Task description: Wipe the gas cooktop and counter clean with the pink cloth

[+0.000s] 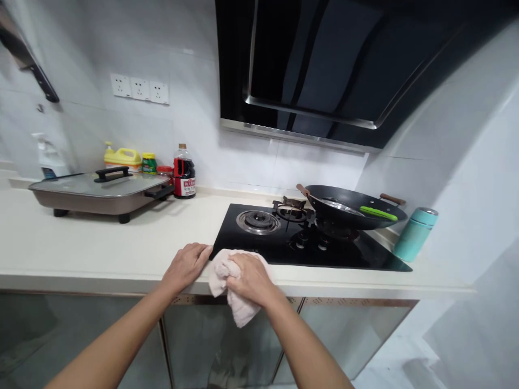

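My right hand [252,278] grips a bunched pale pink cloth [221,270] at the front left edge of the black glass gas cooktop [365,255]. Part of the cloth drapes over the counter's front edge. Beside the cooktop's front left corner, my left hand [186,265] lies on the white countertop [121,246] with its fingers stretched out and nothing in them. Beyond the cloth is the left burner [258,222], without a pan support on it. A black pan support [292,209] sits at the back middle of the cooktop.
A black wok [344,219] with a green-handled utensil [379,213] stands over the right burner. Right of it is a turquoise flask [416,235]. A lidded electric pan [101,202] and a soy sauce bottle [185,175] stand left. Overhead juts a black range hood [308,70].
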The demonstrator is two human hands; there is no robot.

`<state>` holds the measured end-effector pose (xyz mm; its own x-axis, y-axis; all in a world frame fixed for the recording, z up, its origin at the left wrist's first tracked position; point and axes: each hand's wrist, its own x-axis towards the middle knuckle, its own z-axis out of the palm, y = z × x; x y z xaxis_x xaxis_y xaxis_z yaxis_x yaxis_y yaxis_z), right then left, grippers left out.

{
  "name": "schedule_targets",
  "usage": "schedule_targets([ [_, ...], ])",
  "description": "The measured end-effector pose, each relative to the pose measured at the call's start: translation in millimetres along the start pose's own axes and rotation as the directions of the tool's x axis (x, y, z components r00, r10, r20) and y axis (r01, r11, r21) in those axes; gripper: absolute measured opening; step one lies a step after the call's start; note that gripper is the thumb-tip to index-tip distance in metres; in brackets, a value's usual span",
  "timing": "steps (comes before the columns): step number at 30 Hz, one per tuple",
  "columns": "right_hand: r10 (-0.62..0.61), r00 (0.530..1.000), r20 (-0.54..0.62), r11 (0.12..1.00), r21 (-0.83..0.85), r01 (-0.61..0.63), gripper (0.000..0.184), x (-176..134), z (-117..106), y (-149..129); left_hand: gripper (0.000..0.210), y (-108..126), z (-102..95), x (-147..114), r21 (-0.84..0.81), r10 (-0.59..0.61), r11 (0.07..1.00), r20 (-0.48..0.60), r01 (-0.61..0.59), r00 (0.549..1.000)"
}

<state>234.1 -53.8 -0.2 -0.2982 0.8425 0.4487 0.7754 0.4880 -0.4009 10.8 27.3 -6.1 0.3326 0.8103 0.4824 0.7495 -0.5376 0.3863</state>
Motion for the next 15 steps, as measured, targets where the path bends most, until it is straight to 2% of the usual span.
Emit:
schedule_targets([
  [3,0.127,0.983,-0.135,0.99,-0.041,-0.134,0.042,-41.8,-35.0,45.7,0.056,3.6,-1.2,-1.1,0.044,0.026,0.999,0.02,-0.027,0.999],
  [6,0.267,0.921,-0.285,0.946,-0.106,-0.307,0.04,-95.3,-82.8,103.5,0.055,6.6,-0.4,-2.6,0.072,0.048,0.996,0.009,-0.049,0.999],
  [8,0.367,0.861,-0.353,0.885,-0.152,-0.439,0.039,-129.2,-115.4,139.5,0.054,7.5,0.5,-3.1,0.096,0.061,0.993,0.005,-0.061,0.998],
  [10,0.45,0.802,-0.392,0.798,-0.226,-0.559,0.041,-156.8,-143.7,169.4,0.053,7.8,1.0,-3.2,0.122,0.074,0.99,0.005,-0.074,0.997],
  [12,0.528,0.724,-0.445,0.669,-0.307,-0.677,0.043,-176.2,-164.7,191.4,0.053,8.2,1.0,-3.0,0.139,0.08,0.987,0.006,-0.08,0.997],
  [15,0.621,0.601,-0.502,0.498,-0.339,-0.798,0.044,-188.0,-177.9,205.1,0.055,9.9,0.4,-2.8,0.132,0.078,0.988,0.003,-0.078,0.997],
])
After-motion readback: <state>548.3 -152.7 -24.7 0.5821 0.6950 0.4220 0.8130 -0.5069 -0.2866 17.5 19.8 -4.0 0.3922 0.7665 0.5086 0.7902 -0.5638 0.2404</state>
